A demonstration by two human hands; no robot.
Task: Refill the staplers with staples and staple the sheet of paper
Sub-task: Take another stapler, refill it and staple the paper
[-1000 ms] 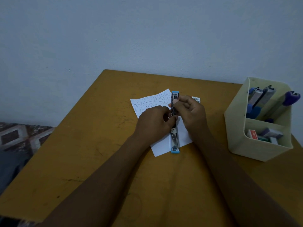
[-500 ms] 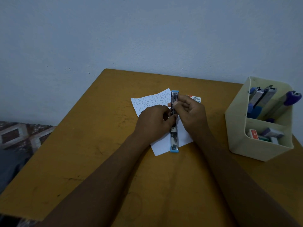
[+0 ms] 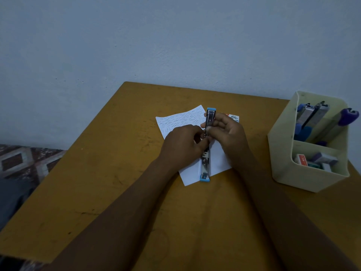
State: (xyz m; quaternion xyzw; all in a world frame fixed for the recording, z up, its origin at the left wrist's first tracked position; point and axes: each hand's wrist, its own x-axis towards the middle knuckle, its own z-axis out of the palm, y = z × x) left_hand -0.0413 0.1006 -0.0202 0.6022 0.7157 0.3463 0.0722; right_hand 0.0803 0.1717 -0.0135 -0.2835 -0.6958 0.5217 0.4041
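1. the open stapler (image 3: pixel 205 170) lies flat on the sheet of paper (image 3: pixel 179 120) on the table (image 3: pixel 117 173), channel likely up for loading.
2. left hand (image 3: pixel 183 145) pinches at the stapler's middle; whether staples sit between its fingertips is too small to tell.
3. right hand (image 3: pixel 231 133) curls round the far half, steadying it.
4. a staple box (image 3: pixel 234 117) lies just behind; the organiser (image 3: pixel 289 167) holding other staplers (image 3: pixel 312 116) stands well apart, right.
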